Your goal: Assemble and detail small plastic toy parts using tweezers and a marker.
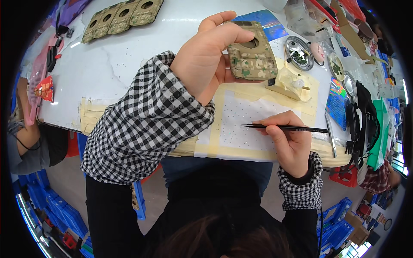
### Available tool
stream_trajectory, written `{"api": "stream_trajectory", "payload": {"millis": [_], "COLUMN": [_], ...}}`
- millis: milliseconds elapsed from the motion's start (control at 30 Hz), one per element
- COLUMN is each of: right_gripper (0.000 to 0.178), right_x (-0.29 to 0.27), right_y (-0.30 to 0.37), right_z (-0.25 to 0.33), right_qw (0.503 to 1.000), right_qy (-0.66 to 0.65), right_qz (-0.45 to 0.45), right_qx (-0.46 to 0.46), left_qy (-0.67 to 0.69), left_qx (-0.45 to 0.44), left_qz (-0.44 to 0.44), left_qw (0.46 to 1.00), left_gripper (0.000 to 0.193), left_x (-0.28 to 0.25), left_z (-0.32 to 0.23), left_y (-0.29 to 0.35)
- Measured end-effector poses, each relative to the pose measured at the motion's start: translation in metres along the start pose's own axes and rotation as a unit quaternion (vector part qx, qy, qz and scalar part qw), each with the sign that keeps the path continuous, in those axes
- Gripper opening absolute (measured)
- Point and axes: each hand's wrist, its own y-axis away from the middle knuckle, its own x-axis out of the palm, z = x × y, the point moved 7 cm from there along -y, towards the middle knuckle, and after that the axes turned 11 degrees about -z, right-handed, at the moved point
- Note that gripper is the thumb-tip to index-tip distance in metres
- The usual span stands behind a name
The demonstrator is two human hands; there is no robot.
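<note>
My left hand [206, 56] is closed round a flat camouflage-patterned piece [252, 60] with a round hole near its far end, raised over the table. Its thumb lies on the top face by the hole. In my right hand [290, 137] is a pair of thin black tweezers [297, 128], pinched between thumb and fingers. Their tip points left, over a white sheet [241, 144] dotted with many tiny specks. I cannot tell whether a speck is between the tips. A small yellowish block with a white nozzle [297, 83] stands beyond the right hand.
Several matching camouflage pieces [124, 17] lie in a row at the far left. Round metal dishes [299, 52] with small dark bits stand at the right, near shiny blue cards [262, 26] and silver tweezers [331, 135]. A red packet [44, 89] is at the left edge.
</note>
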Motion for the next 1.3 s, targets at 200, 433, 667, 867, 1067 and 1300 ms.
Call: {"api": "stream_trajectory", "payload": {"millis": [200,433,667,867,1067,1300], "right_gripper": [0.009,0.009,0.01,0.014,0.013,0.019], "right_x": [0.001,0.0,-0.006,-0.028,-0.045,-0.023], "right_y": [-0.001,0.0,0.002,0.0,-0.025,-0.053], "right_z": [0.001,0.001,0.001,0.033,0.101,0.109], "right_qw": [1.0,1.0,0.999,0.99,0.969,0.968], "right_qy": [0.005,0.006,-0.022,-0.086,-0.035,0.017], "right_qz": [0.0,-0.002,-0.022,-0.048,-0.043,0.044], "right_qx": [-0.012,-0.01,-0.013,-0.096,-0.241,-0.245], "left_qy": [-0.002,-0.011,-0.068,-0.123,-0.101,-0.056], "left_qx": [0.002,0.013,0.004,-0.049,-0.105,-0.151], "left_qz": [-0.001,0.003,-0.011,0.054,0.104,0.144], "left_qw": [1.0,1.0,0.998,0.99,0.984,0.976], "left_gripper": [0.071,0.072,0.064,0.066,0.074,0.089], "left_x": [0.0,-0.001,0.006,0.017,0.021,0.025], "left_z": [0.0,-0.001,-0.007,-0.012,-0.009,-0.011], "left_y": [-0.001,-0.001,0.008,0.02,0.023,0.026]}}
